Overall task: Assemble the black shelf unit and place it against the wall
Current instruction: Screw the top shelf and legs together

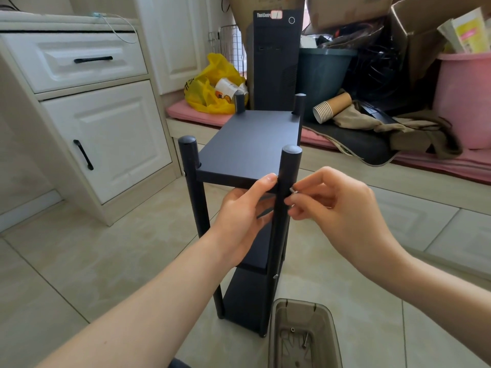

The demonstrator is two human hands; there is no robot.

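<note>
Shelf unit (247, 147): black, three boards on four round posts. It stands upright on the tiled floor (106, 261) right in front of the person, near the white cabinet (106, 136), and is not yet against any wall.
Left hand (244, 213): grips the near edge of the top board, thumb on top and fingers under it, just beside the front right post (288, 166).
Right hand (337, 205): fingertips pinch a small metal piece (293, 191) against the side of that post at top-board height. Whether it is a screw or a little key is too small to tell.
Box (303, 338): open plastic box on the floor just beside the unit's foot, with a few loose metal bits inside.
Weight: probably light, given the thin boards and slim posts; one hand steadies it.
Stiffness: boards and posts look rigid, but the frame may rack while a joint is loose.
Surface: smooth matt finish, likely to scuff on tile, so lift rather than drag.
Where to hold: two posts just under the top board, or both short ends of that board. Avoid the post caps, which may pull off.
Risk: tall and narrow, so it could tip sideways, and the metal piece is easy to drop.
</note>
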